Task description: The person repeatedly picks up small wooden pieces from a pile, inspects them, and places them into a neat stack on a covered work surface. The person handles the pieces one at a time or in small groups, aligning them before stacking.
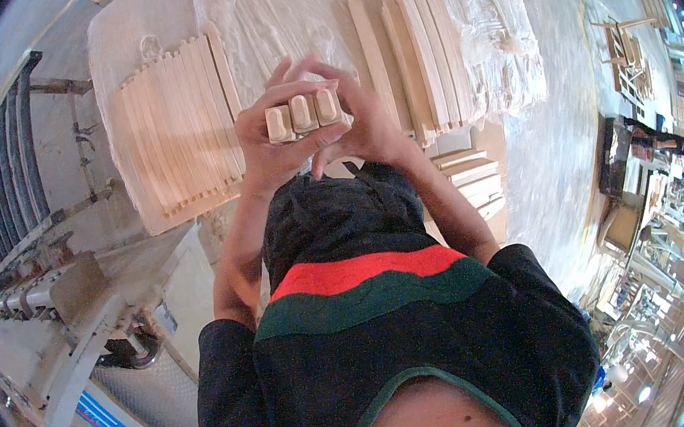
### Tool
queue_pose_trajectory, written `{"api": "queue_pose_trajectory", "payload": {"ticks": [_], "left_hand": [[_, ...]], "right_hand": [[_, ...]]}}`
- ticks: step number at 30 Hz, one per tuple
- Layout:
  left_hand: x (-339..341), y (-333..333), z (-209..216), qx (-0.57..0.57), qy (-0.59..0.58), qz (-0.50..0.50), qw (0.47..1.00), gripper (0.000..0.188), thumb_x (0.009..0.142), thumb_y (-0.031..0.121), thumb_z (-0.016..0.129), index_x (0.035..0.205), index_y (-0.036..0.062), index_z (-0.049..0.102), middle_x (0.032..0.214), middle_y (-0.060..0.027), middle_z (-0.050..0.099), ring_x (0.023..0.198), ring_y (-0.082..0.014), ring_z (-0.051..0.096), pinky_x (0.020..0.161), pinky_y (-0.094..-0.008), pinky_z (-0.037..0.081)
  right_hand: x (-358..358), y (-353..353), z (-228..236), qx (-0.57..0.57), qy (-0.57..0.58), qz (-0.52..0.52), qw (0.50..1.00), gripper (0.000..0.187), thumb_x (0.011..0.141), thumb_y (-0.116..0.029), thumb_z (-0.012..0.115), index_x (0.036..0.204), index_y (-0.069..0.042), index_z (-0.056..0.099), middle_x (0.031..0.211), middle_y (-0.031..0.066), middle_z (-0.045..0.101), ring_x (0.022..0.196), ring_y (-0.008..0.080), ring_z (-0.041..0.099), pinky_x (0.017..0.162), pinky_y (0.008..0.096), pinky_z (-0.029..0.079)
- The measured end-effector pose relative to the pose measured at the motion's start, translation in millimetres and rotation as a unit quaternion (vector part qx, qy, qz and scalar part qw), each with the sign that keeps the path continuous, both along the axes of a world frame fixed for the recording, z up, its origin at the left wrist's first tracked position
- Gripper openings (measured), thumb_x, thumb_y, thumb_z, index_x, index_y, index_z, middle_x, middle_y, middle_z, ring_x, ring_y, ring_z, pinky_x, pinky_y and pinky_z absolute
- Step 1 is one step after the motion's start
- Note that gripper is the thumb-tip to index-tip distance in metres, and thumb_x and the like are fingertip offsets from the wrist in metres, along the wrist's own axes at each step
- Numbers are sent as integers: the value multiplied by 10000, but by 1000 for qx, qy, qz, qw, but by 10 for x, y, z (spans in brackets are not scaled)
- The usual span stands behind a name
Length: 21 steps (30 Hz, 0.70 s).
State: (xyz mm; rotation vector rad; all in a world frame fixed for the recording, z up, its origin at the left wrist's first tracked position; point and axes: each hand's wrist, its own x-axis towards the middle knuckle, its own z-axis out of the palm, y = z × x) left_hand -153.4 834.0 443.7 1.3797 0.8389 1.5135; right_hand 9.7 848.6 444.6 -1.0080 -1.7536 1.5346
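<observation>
Three short wooden pieces with rounded tenon ends (303, 112) stand on end side by side in front of my waist, their tips turned up toward me. My left hand (262, 142) wraps round them from the left, its thumb lying across the near side. On the other side, my right hand (371, 117) curves round the right end of the bunch, fingers bent over the far side. The lower lengths of the pieces are hidden by the hands. Just beyond, a row of pale wooden slats (177, 131) lies at the left and a stack of slats (426, 60) at the right.
The slats rest on a surface covered in crumpled plastic film (277, 10). More wood pieces (470, 178) are stacked by my right forearm. At left stand a machine (57, 301) and a dark ribbed roller rack (4, 168). Wooden furniture frames (625, 50) stand far right.
</observation>
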Motion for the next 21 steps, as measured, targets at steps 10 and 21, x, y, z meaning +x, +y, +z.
{"api": "queue_pose_trajectory", "payload": {"ticks": [10,21], "left_hand": [[50,-163,66,-126,-150,214,957,429,709,-30,766,1090,-7,572,1066,-140,653,994,-184,625,861,-313,510],[-636,-1088,-1113,-320,27,218,922,540,765,49,751,1234,-11,490,1033,-100,616,918,-158,603,718,-278,544]], "right_hand": [[-419,-445,-616,331,-135,-234,904,921,581,-48,814,1366,-47,332,1257,213,449,1147,416,462,952,456,433],[-508,996,-736,485,-209,399,750,549,724,-42,632,1251,-32,478,1208,149,532,1164,324,488,1039,423,366]]}}
